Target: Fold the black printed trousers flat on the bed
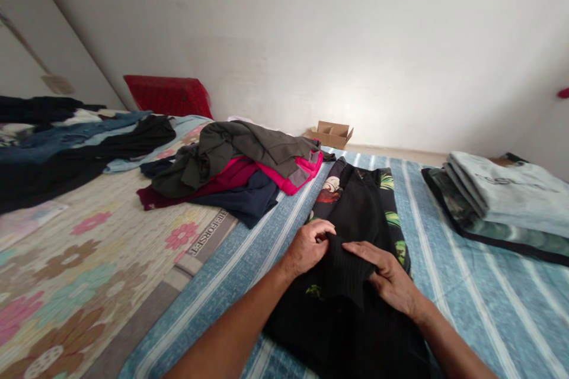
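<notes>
A black garment [355,207] with a colourful leaf and flower print along its sides lies lengthwise on the blue striped sheet. Its black ribbed part [349,272] is folded up over the middle. My left hand [310,247] pinches the left corner of that ribbed part between thumb and fingers. On the other side, my right hand [389,275] grips the ribbed part, index finger stretched along its upper edge and the thumb hidden beneath. The garment's near end spreads toward me, dark and with few details visible.
Left of the garment is a loose heap of clothes [240,157] in olive, pink and navy. More dark clothes [75,148] lie at far left on a floral cover [111,260]. A folded stack [511,195] stands at right. By the wall are an open cardboard box [331,133] and a red item [169,96].
</notes>
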Demonstrator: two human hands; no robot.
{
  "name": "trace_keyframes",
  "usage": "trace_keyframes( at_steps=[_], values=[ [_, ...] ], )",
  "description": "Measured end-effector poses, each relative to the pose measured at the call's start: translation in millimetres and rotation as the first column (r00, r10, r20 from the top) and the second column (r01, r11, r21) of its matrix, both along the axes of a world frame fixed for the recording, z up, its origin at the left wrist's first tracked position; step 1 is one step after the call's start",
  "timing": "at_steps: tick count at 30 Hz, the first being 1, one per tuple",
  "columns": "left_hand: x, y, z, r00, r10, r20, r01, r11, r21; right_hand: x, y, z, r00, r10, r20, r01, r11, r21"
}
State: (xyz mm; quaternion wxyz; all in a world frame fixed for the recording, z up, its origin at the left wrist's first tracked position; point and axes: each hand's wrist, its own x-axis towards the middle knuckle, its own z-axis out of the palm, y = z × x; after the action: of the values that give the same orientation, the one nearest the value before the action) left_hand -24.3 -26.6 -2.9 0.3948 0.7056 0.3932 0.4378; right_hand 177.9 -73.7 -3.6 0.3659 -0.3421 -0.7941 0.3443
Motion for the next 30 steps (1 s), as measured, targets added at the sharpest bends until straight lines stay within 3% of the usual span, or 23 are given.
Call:
trace_keyframes(
  at_steps=[4, 6, 11, 14, 18, 21, 26, 30],
  values=[
    [-0.6, -14.5, -1.1, 0.978, 0.202, 0.05, -0.188, 0.962, -0.198, -0.7, -0.1, -6.6, 0.998, -0.025, 0.062, 0.025, 1.0, 0.009],
    [-0.1, -21.3, 0.1, 0.969, 0.238, 0.075, -0.199, 0.919, -0.341, -0.9, 0.0, -9.8, 0.996, -0.042, 0.078, 0.04, 0.999, 0.028],
    [1.0, -29.5, 1.7, 0.957, 0.062, 0.283, 0.145, 0.742, -0.655, -2.8, -0.3, -14.4, 0.991, -0.071, 0.109, 0.063, 0.995, 0.074],
    [1.5, -30.2, 0.7, 0.916, 0.088, 0.392, 0.217, 0.712, -0.668, -4.3, -1.0, -15.2, 0.988, -0.076, 0.136, 0.066, 0.995, 0.076],
    [1.9, -34.1, 1.5, 0.907, 0.131, 0.4, 0.145, 0.794, -0.59, -5.7, -2.6, -15.3, 0.98, -0.09, 0.177, 0.077, 0.994, 0.084],
    [1.3, -38.0, 2.9, 0.89, 0.154, 0.43, 0.139, 0.806, -0.576, -6.7, -3.6, -14.3, 0.975, -0.099, 0.199, 0.082, 0.992, 0.093],
    [-1.8, -38.5, 0.9, 0.902, 0.187, 0.388, 0.133, 0.735, -0.665, -8.4, -4.9, -11.2, 0.966, -0.119, 0.229, 0.096, 0.989, 0.109],
    [-4.8, -36.3, -0.9, 0.866, 0.178, 0.467, 0.226, 0.693, -0.684, -8.6, -4.9, -10.5, 0.961, -0.118, 0.251, 0.094, 0.99, 0.106]
  ],
)
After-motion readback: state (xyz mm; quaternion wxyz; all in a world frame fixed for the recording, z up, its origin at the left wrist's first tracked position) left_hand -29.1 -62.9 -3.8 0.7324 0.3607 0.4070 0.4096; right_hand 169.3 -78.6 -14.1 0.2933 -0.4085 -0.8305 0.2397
